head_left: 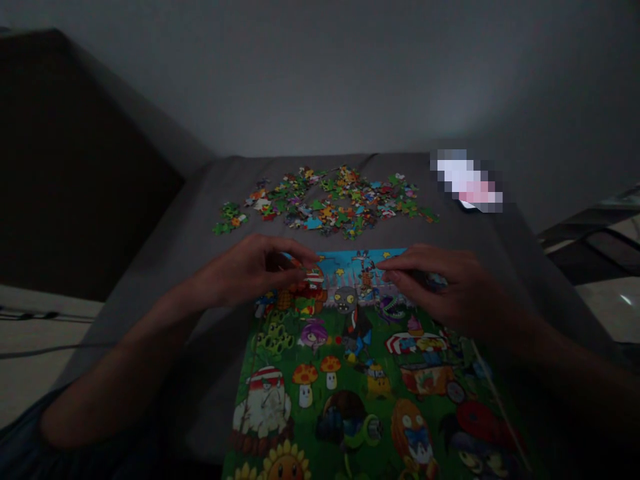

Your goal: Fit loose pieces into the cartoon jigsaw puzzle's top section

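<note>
Where the light is this dim, fine detail at the fingertips is lost, but the layout reads clearly. The assembled puzzle (360, 373), a bright cartoon picture of plants and mushrooms, lies flat on the grey surface (190, 227) directly before the person, its far edge under both hands. A scatter of loose pieces (325, 203) lies beyond it, apart from that edge; a pixelated pale object (467, 181) sits to the right of the scatter.

Handling, as a judgement: the joined sheet is probably light and thin, held only by its interlocks, so it would likely buckle or part if lifted by one corner. It is better pressed flat or slid, and single pieces taken by their edges between thumb and fingertip.

The left hand (245, 270) rests at the upper left of the puzzle, with its fingers (295, 257) curled and drawn together against the thumb; whether a piece sits between them cannot be told. The right hand (445, 290) lies palm down at the upper right, fingers (400, 267) extended side by side, tips touching the blue top row and gripping nothing.
</note>
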Demonstrator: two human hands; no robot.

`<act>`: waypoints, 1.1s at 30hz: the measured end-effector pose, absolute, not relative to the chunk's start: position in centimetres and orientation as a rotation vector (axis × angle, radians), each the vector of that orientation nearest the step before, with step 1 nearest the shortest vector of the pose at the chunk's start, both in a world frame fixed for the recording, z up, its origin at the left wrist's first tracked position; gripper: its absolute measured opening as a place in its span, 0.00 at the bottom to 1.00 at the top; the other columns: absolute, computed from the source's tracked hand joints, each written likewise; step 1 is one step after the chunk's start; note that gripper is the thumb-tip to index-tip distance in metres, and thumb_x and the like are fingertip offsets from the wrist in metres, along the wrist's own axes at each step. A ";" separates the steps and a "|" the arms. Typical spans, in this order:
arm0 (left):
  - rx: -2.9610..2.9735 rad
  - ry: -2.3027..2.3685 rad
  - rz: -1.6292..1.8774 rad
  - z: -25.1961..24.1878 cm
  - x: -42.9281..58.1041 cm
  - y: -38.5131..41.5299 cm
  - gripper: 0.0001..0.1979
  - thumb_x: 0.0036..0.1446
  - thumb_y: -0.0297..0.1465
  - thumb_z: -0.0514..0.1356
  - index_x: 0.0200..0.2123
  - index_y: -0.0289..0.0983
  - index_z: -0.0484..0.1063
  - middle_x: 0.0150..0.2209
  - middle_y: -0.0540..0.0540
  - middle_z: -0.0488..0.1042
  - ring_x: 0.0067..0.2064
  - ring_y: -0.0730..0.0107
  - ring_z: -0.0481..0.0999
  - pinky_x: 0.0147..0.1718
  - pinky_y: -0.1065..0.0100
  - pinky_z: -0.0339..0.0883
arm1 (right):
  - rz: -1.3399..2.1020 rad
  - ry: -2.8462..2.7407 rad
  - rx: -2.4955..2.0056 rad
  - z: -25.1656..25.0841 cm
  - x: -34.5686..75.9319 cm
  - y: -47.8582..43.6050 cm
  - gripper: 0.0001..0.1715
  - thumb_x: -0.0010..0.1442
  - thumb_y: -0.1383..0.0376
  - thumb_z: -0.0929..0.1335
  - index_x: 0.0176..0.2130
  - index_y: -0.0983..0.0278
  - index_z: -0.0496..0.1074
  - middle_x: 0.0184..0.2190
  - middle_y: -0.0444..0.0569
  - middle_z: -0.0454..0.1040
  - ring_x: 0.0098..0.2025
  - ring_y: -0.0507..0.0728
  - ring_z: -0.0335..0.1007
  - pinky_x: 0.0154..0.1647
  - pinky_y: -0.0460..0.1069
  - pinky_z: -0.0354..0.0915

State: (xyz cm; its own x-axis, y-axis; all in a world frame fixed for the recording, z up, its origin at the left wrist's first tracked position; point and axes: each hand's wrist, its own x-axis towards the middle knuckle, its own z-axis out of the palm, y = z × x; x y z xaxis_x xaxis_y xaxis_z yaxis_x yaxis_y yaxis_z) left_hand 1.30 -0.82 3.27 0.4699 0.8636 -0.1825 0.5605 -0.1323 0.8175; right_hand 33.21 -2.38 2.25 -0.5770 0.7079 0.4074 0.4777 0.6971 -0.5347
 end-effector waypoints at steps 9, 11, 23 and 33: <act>1.739 0.824 -0.129 6.2 0.5 -3.0 0.10 0.62 0.30 0.67 0.44 0.44 0.87 0.40 0.47 0.86 0.38 0.67 0.84 0.35 0.74 0.75 | 0.515 -2.299 -0.936 2.1 33.3 -2.6 0.13 0.68 0.66 0.70 0.45 0.54 0.85 0.37 0.47 0.86 0.35 0.59 0.83 0.36 0.52 0.75; 1.706 0.802 -0.194 6.4 0.4 -3.4 0.09 0.62 0.28 0.66 0.42 0.43 0.86 0.40 0.47 0.86 0.39 0.66 0.85 0.37 0.74 0.75 | 0.523 -2.290 -0.954 2.1 33.4 -2.7 0.13 0.68 0.64 0.70 0.46 0.53 0.85 0.38 0.47 0.87 0.36 0.60 0.84 0.36 0.53 0.76; 1.780 0.950 -0.383 6.2 1.2 -3.9 0.11 0.55 0.19 0.67 0.32 0.41 0.85 0.29 0.53 0.83 0.31 0.71 0.80 0.29 0.77 0.65 | 0.446 -2.327 -0.939 2.3 33.6 -2.9 0.13 0.69 0.63 0.69 0.45 0.51 0.85 0.34 0.43 0.86 0.26 0.58 0.79 0.23 0.52 0.69; 1.892 0.973 -0.410 5.3 1.3 -4.0 0.13 0.51 0.23 0.73 0.27 0.38 0.71 0.22 0.57 0.69 0.25 0.74 0.68 0.23 0.72 0.54 | 0.477 -2.344 -0.922 2.2 33.8 -2.9 0.14 0.70 0.62 0.69 0.48 0.47 0.84 0.33 0.42 0.85 0.25 0.58 0.79 0.23 0.53 0.68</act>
